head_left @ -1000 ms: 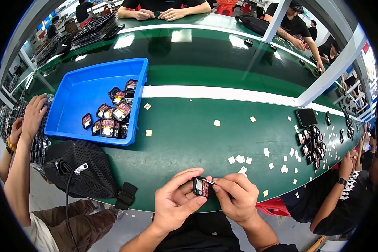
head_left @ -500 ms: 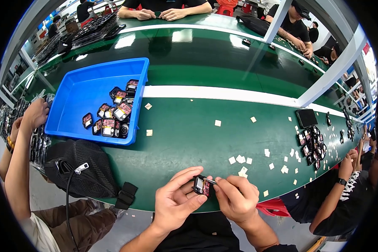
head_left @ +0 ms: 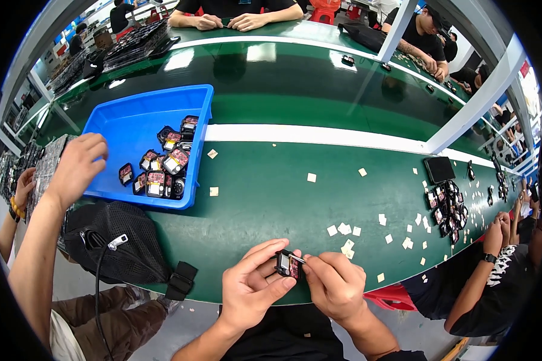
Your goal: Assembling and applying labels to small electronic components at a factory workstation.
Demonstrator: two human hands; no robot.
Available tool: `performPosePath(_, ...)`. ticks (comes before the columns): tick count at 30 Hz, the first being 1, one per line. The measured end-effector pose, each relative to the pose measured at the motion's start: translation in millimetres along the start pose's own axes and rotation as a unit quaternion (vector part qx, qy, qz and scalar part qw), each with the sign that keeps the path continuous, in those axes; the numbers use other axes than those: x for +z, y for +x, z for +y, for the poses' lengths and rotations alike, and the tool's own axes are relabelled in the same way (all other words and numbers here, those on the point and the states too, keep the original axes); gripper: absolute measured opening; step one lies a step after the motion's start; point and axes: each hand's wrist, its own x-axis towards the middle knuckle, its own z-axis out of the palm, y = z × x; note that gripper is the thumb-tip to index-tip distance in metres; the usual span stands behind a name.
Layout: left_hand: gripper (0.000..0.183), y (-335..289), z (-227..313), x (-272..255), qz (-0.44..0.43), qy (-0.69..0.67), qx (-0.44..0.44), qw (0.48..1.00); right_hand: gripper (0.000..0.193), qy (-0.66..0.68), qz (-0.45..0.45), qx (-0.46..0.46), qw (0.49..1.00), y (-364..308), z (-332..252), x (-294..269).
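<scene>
Reaching further toward the blue bin (head_left: 132, 126), the neighbour's hand (head_left: 78, 165) is now hovering at its left rim, while the person's own hands are barely shifting. Left hand (head_left: 250, 289) is pinching the small black-and-red module (head_left: 287, 265) over the near edge of the green table (head_left: 271, 198); right hand (head_left: 334, 283) is clamping a thin tool against it. Being held beyond the edge, the module is probably at risk of dropping to the floor should the tool slip.

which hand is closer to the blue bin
Left. The left hand sits below and right of the blue bin; the right hand is farther right.
</scene>
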Motion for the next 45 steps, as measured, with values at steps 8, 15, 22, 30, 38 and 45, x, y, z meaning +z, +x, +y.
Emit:
performPosePath(8, 0.056, 2.3, 0.0, -5.7, -0.027, -0.045, 0.021, 0.998, 0.022, 0.106, 0.001, 0.118, 0.987, -1.3, 0.7, -4.2)
performPosePath(15, 0.054, 19.0, 24.6, -15.6, -0.015, 0.042, 0.122, 0.992, 0.017, 0.174, 0.029, 0.142, 0.974, -5.7, 6.6, -4.6)
performPosePath(22, 0.045, 59.0, 70.9, -23.5, 0.088, 0.382, 0.232, 0.890, 0.015, 0.202, 0.025, 0.158, 0.966, -6.9, 8.2, -5.2)
performPosePath(30, 0.025, 119.2, 110.5, -32.9, 0.211, 0.706, 0.293, 0.609, 0.014, 0.196, 0.010, 0.174, 0.965, -6.4, 5.0, -10.2)
performPosePath(38, 0.017, 145.5, 103.9, -62.8, 0.245, 0.822, 0.207, 0.470, 0.015, 0.233, 0.011, 0.165, 0.958, -6.8, 3.7, -11.7)
performPosePath(45, 0.012, 145.1, 107.7, -56.5, 0.267, 0.814, 0.111, 0.504, 0.016, 0.262, 0.013, 0.171, 0.950, -10.5, 7.9, -10.3)
